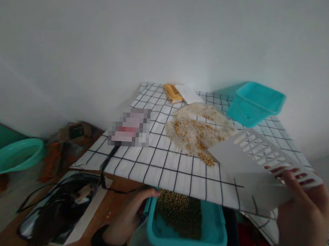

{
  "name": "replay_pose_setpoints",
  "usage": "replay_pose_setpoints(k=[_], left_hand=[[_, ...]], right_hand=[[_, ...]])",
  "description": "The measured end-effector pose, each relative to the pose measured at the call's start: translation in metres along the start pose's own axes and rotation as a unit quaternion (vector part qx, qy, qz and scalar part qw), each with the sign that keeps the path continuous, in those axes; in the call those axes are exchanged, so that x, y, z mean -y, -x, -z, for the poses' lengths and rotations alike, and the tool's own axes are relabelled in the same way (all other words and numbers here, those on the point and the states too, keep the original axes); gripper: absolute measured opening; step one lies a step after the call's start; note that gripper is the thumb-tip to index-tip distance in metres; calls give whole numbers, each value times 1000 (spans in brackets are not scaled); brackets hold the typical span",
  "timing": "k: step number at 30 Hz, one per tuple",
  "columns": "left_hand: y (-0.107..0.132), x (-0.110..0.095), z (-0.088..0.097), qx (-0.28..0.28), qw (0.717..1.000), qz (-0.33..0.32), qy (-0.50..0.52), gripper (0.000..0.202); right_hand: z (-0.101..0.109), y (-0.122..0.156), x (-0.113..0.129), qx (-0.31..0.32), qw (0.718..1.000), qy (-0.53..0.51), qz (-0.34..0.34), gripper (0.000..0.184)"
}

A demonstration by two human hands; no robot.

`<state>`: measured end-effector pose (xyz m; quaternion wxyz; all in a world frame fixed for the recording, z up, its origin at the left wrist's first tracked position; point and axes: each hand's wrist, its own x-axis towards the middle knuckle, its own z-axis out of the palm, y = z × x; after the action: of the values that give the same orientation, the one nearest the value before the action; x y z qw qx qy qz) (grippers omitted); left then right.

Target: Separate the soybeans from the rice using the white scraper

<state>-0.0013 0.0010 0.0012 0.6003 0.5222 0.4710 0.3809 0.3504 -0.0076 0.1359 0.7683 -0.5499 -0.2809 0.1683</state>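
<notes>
My left hand grips the left rim of a teal plastic basket held just below the table's front edge; several yellow-brown beans lie in it. My right hand is closed on a white slotted plastic board, whose flat end reaches toward a heap of rice mixed with beans on the black-and-white checked tablecloth. A few beans sit by the board's edge near the table front.
A second teal basket stands at the table's back right. A yellow packet and a white packet lie at the back. A blurred pink item rests left. On the floor: a teal basin, a cable, dark items.
</notes>
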Motion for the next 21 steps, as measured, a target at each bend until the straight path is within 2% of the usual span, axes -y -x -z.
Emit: replay_pose_setpoints(k=[4, 9, 16, 21], left_hand=[[5, 4, -9, 27, 1000, -11, -2, 37], [7, 6, -19, 9, 1000, -6, -7, 30], [3, 7, -22, 12, 999, 28, 15, 26], [2, 11, -20, 26, 1000, 13, -8, 38]], right_hand=[[7, -2, 0, -11, 1000, 8, -17, 14], [18, -2, -9, -12, 998, 58, -16, 20], [23, -1, -6, -16, 999, 39, 9, 23], [24, 3, -6, 1, 998, 62, -1, 20]])
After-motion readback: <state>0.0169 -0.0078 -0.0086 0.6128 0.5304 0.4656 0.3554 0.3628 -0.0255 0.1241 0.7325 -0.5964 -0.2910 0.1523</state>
